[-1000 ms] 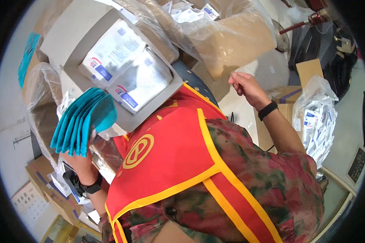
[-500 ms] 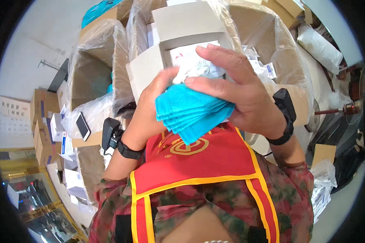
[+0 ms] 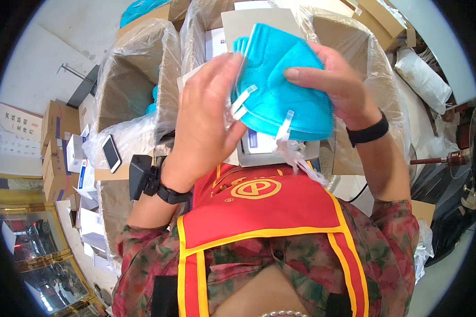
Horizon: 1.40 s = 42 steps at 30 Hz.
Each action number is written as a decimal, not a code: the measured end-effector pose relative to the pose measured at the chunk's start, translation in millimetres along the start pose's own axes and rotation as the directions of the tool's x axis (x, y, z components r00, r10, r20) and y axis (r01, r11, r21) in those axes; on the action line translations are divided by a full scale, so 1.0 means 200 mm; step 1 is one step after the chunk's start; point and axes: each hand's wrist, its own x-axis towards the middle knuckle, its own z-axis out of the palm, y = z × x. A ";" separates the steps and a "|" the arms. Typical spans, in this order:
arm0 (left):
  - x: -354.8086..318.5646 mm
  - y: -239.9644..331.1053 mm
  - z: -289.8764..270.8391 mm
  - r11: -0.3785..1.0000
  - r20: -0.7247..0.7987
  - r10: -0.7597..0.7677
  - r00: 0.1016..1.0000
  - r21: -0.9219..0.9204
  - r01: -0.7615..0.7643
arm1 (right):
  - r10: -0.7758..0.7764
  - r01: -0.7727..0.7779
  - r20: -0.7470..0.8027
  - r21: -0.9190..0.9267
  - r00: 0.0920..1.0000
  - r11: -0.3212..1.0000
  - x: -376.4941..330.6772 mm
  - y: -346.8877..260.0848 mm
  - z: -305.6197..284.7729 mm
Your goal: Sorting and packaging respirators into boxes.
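A small stack of blue folded face masks with white ear loops is held up before me, tilted, above an open carton. My right hand grips its right edge, thumb across the front. On the left edge my left hand curls round the stack beside the other loops, its upper fingers slightly blurred. One bunch of loops dangles below the masks. Under them part of the open white carton shows, with a blue-and-white printed item in it; the masks hide most of the inside.
Plastic-lined large cardboard boxes stand left and right; blue items lie in the left one. A phone rests by the left box's front edge. White small boxes are piled at the lower left, near brown cartons.
The masks have been raised and turned, from lying fanned out low to standing upright, front and loops showing. My left hand has moved up the left side. The view has shifted slightly.
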 end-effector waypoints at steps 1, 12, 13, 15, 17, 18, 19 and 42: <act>0.00 0.03 -0.01 0.999 0.037 0.015 0.999 0.032 -0.017 | 0.039 -0.041 0.021 0.079 0.999 0.996 0.01 0.03 0.00; 0.10 -0.08 -0.10 0.967 0.278 0.159 0.947 0.151 -0.207 | 0.163 -0.156 0.023 0.447 0.986 0.881 -0.21 0.45 0.09; 0.11 -0.07 -0.10 0.959 0.282 0.166 0.945 0.177 -0.222 | 0.221 -0.225 0.041 0.159 0.974 0.961 -0.21 0.42 0.13; 0.10 -0.06 -0.09 0.963 0.308 0.137 0.941 0.181 -0.199 | 0.113 -0.108 0.107 -0.048 0.988 0.993 -0.18 0.40 0.18; 0.10 -0.05 -0.09 0.965 0.332 0.109 0.937 0.189 -0.179 | 0.011 0.022 0.133 -0.246 0.991 0.969 -0.17 0.42 0.21; 0.09 -0.04 -0.10 0.972 0.363 0.051 0.931 0.196 -0.129 | 0.011 0.024 0.141 -0.245 0.990 0.969 -0.17 0.40 0.20; 0.08 -0.04 -0.11 0.976 0.392 -0.007 0.920 0.203 -0.079 | 0.083 -0.042 0.136 -0.281 0.987 0.959 -0.18 0.37 0.17; -0.02 0.16 -0.39 0.906 0.727 0.404 0.555 -0.403 -0.131 | -0.133 0.206 0.741 -0.007 0.658 0.979 -0.41 -0.15 0.18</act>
